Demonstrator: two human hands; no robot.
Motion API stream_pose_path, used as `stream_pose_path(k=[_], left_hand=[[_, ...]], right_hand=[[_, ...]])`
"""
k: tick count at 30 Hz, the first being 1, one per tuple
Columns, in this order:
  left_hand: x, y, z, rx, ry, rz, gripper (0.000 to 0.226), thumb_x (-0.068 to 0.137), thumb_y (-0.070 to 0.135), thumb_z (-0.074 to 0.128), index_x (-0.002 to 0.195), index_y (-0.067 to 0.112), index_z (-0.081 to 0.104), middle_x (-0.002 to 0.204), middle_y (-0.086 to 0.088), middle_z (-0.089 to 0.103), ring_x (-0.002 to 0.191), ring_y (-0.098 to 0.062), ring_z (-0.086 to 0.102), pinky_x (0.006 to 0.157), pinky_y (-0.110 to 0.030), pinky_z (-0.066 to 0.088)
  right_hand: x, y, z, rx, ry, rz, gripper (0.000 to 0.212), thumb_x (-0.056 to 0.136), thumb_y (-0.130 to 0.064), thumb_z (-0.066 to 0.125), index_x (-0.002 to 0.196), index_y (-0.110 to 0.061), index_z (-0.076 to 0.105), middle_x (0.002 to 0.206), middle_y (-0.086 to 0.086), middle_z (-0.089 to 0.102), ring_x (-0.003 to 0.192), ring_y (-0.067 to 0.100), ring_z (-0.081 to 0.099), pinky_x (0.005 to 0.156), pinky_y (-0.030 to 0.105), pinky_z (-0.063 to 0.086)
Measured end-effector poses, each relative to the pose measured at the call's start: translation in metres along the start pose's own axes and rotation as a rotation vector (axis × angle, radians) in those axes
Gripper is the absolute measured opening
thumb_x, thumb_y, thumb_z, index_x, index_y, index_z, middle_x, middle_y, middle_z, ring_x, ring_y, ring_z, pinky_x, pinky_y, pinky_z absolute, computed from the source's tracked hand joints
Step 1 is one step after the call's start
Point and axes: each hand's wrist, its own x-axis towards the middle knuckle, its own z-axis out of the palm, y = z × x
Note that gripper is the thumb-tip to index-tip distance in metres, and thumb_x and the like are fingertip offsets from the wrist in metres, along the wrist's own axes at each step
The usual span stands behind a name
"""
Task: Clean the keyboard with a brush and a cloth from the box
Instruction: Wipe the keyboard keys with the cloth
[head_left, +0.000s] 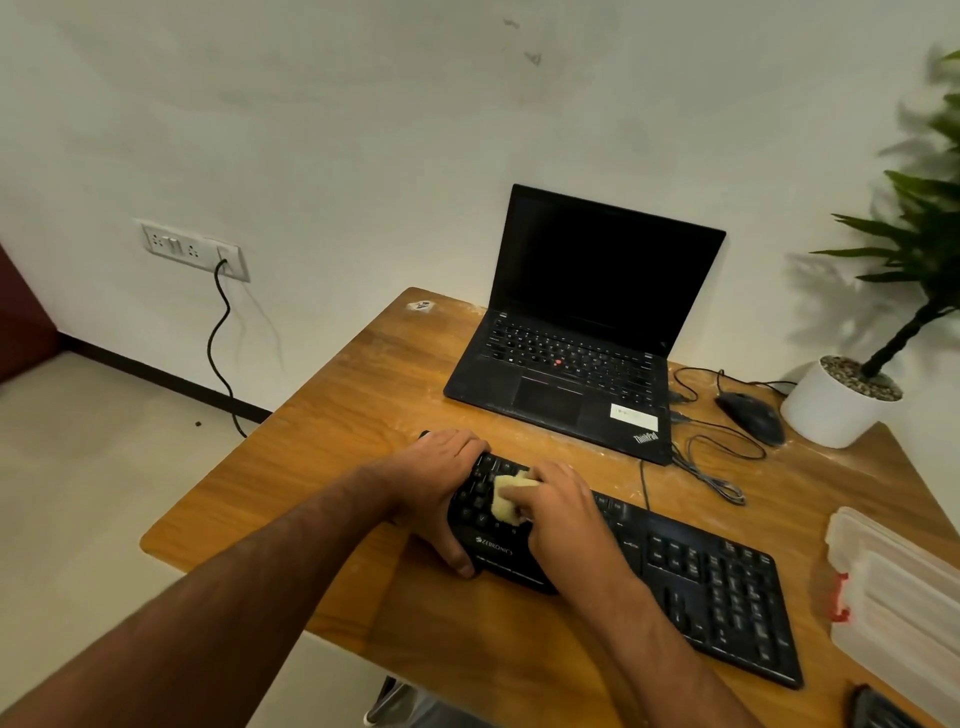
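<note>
left hand (441, 488) grips the keyboard (701, 577) end, right hand (563, 512) presses the cloth (506, 496) on keys; box (898, 587) contents unclear.

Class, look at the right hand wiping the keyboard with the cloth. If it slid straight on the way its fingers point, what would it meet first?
Probably the left hand, gripping the keyboard's left end just beyond the cloth under the right hand.
</note>
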Motion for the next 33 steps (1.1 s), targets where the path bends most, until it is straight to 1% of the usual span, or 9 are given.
stream_pose_path(k=[4,7,10,14,17,21,24,29,33], left_hand=[[0.003,0.001,-0.001,-0.024,-0.021,-0.005,0.137,0.046,0.082,0.085,0.154,0.023,0.024,0.150,0.004,0.035,0.136,-0.015,0.035,0.123,-0.041,0.030],[0.003,0.003,-0.003,-0.013,-0.021,-0.010,0.138,0.046,0.081,0.086,0.154,0.023,0.024,0.149,0.004,0.036,0.135,-0.015,0.035,0.122,-0.040,0.030],[0.002,0.004,-0.004,0.008,-0.009,-0.009,0.138,0.046,0.082,0.085,0.154,0.021,0.024,0.148,0.004,0.036,0.135,-0.015,0.035,0.122,-0.039,0.031],[-0.001,0.007,-0.004,0.026,-0.001,0.003,0.134,0.050,0.080,0.086,0.154,0.021,0.026,0.147,0.004,0.037,0.133,-0.016,0.035,0.122,-0.036,0.030],[-0.001,0.007,-0.005,0.027,-0.014,-0.002,0.133,0.050,0.080,0.086,0.154,0.021,0.025,0.147,0.004,0.037,0.133,-0.016,0.036,0.121,-0.037,0.031],[0.000,0.006,-0.005,0.011,-0.019,-0.015,0.137,0.047,0.080,0.086,0.154,0.022,0.024,0.149,0.005,0.036,0.135,-0.015,0.036,0.122,-0.040,0.031],[0.001,0.005,-0.004,-0.009,-0.010,-0.012,0.137,0.046,0.081,0.086,0.153,0.023,0.024,0.148,0.006,0.035,0.135,-0.013,0.035,0.122,-0.039,0.031],[-0.001,0.008,-0.007,0.023,0.001,-0.004,0.133,0.046,0.080,0.087,0.150,0.022,0.028,0.143,0.005,0.038,0.129,-0.014,0.038,0.119,-0.037,0.034],[-0.003,0.009,-0.008,0.044,0.018,0.004,0.118,0.048,0.080,0.087,0.139,0.024,0.036,0.128,0.007,0.042,0.113,-0.011,0.040,0.111,-0.035,0.042]], right_hand=[[-0.018,0.031,-0.009,0.004,0.029,0.065,0.042,0.091,-0.005,0.066,0.125,-0.030,0.069,0.098,-0.011,0.047,0.098,0.009,0.041,0.085,0.027,0.042],[-0.016,0.027,-0.007,0.017,0.055,0.046,0.039,0.092,-0.007,0.066,0.126,-0.026,0.068,0.103,-0.008,0.048,0.102,0.012,0.043,0.090,0.030,0.046],[0.001,0.007,0.003,0.031,0.078,0.025,0.040,0.093,-0.013,0.066,0.130,-0.029,0.065,0.110,-0.007,0.047,0.109,0.011,0.040,0.097,0.027,0.043],[0.029,-0.014,0.012,0.043,0.079,-0.043,0.039,0.089,-0.002,0.064,0.118,-0.028,0.069,0.099,-0.009,0.042,0.099,0.009,0.037,0.087,0.024,0.041],[0.031,-0.014,0.010,0.008,0.077,-0.077,0.031,0.090,-0.004,0.061,0.110,-0.025,0.071,0.095,-0.008,0.042,0.094,0.009,0.036,0.083,0.024,0.037],[0.013,0.016,0.002,0.014,0.008,0.042,0.037,0.090,-0.009,0.066,0.120,-0.030,0.069,0.102,-0.009,0.046,0.101,0.011,0.041,0.092,0.030,0.045],[0.004,0.035,-0.001,0.100,0.034,0.107,0.037,0.088,-0.002,0.067,0.115,-0.027,0.073,0.099,-0.010,0.050,0.098,0.014,0.049,0.088,0.034,0.050],[0.023,0.011,0.005,0.058,0.095,0.067,0.040,0.092,-0.007,0.064,0.125,-0.029,0.068,0.097,-0.007,0.046,0.095,0.011,0.040,0.082,0.024,0.039],[0.047,-0.011,0.011,0.066,0.098,0.013,0.035,0.090,-0.003,0.058,0.111,-0.027,0.074,0.088,-0.006,0.043,0.088,0.011,0.035,0.077,0.023,0.027]])
